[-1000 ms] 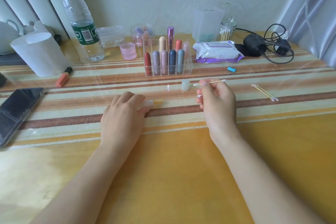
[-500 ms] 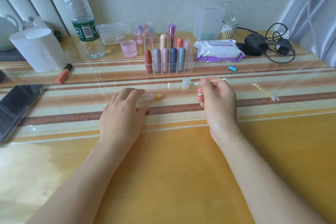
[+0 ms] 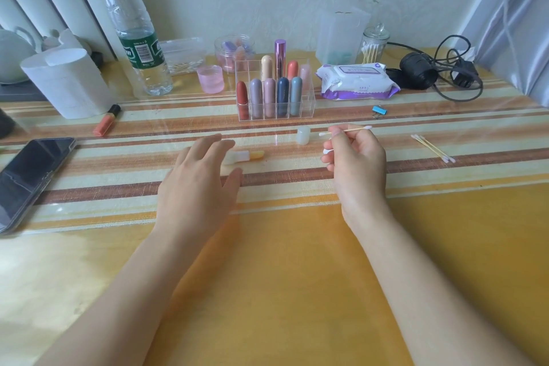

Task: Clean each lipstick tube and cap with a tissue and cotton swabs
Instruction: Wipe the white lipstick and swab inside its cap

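2 bare hands are over the striped mat. The left hand is palm down with fingers straight and loosely spread, gripping nothing. The uncapped lipstick tube lies on its side between the left forefinger and thumb. Its pale base is hidden under the hand and its orange tip points toward the right hand. Contact between the left fingers and the tube cannot be confirmed.

On the right hand, thumb and forefinger pinch a cotton swab near its middle. The shaft is roughly level, with 1 tip showing on each side of the fingers. The remaining fingers are curled in, and a small white item there cannot be identified.

The translucent cap stands upright just left of the right fingertips, apart from the tube. 2 spare swabs lie well to the right of the right hand. Beyond both sets of fingertips stands a clear organizer holding capped lipsticks in 2 rows.
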